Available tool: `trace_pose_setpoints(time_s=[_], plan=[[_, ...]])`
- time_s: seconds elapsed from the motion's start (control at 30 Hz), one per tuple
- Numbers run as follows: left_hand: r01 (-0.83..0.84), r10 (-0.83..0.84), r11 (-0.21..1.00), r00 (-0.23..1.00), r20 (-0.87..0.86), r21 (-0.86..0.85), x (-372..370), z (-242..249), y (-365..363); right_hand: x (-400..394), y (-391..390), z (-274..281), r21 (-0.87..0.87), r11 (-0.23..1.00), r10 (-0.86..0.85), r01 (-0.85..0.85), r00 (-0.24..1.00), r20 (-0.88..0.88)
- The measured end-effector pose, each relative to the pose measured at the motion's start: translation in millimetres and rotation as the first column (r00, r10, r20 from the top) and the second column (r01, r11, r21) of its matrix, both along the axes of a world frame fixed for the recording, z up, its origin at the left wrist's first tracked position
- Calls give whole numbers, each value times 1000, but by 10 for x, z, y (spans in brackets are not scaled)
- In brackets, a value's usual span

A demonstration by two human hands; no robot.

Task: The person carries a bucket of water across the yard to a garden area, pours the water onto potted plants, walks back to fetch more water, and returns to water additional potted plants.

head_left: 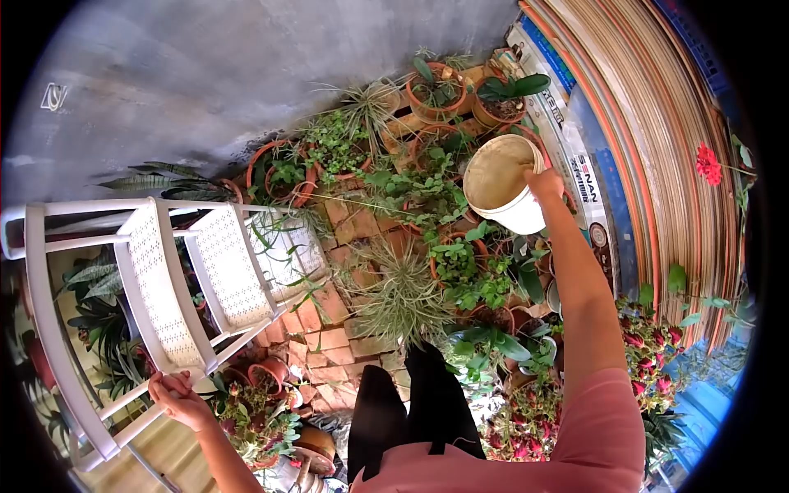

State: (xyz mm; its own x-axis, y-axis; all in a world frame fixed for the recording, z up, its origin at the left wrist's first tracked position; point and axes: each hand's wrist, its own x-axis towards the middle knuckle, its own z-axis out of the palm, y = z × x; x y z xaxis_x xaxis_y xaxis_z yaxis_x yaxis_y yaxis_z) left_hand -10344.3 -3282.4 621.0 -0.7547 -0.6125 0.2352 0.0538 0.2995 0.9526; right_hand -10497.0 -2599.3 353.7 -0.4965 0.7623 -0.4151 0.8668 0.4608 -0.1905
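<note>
My right hand (546,184) grips the rim of a white plastic bucket (526,210). The bucket is tilted so that its stained, beige inside shows, and it hangs over potted plants (440,193) by the stack of boards. Down at the left, my left hand (178,399) has its fingers curled in together, overlapping the lower rail of a white step ladder (168,283) with perforated treads. Whether that hand holds anything I cannot tell.
Terracotta pots (436,97) line the far wall (246,74). A spiky, grassy plant (403,294) sits on the brick floor (329,341) before my legs. Tall stacked boards (657,148) rise at right. Red-flowered plants (649,345) stand beside my right arm.
</note>
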Motion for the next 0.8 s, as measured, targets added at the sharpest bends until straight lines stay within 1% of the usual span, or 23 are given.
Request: trace_pose_setpoints(time_s=[0.03, 0.07, 0.13, 0.17, 0.27, 0.37, 0.47, 0.57, 0.67, 0.73, 0.8], plan=[[-10, 10, 1000, 1000, 4, 1, -5, 2, 17, -36, -26, -11, -16, 999, -30, 31, 997, 66], [8, -8, 1000, 1000, -2, -3, -5, 1, 8, -51, -29, -5, -40, 999, -18, 22, 995, 98], [46, -46, 999, 999, -16, -9, -8, -9, -2, -75, -71, 15, 2, 1000, 11, -11, 996, 92], [35, -35, 999, 999, -18, -3, -11, -13, 0, -87, -87, 20, 23, 999, 25, -28, 996, 89], [21, -21, 1000, 999, -30, 6, -29, -13, 20, -72, -48, -138, 200, 977, 83, -79, 996, -11], [42, -42, 999, 998, -45, 1, -33, -19, 16, -83, -34, -137, 180, 982, 55, -56, 998, 11], [55, -55, 998, 997, -45, -3, -23, -25, -23, -44, -60, -20, 198, 975, 103, -101, 995, -2], [47, -47, 999, 998, -42, -5, -29, -25, -20, -111, -117, 190, 63, 997, -39, 33, 993, 110], [53, -53, 999, 998, -38, -7, -30, -27, -24, -147, -40, 178, 66, 998, -25, 18, 994, 111], [49, -50, 999, 998, -31, -5, -35, -21, -13, -181, 26, 157, 31, 1000, -9, 6, 994, 109], [21, -21, 1000, 1000, -22, 5, -30, -26, -23, -174, 56, 161, 28, 1000, -14, 11, 994, 107]])
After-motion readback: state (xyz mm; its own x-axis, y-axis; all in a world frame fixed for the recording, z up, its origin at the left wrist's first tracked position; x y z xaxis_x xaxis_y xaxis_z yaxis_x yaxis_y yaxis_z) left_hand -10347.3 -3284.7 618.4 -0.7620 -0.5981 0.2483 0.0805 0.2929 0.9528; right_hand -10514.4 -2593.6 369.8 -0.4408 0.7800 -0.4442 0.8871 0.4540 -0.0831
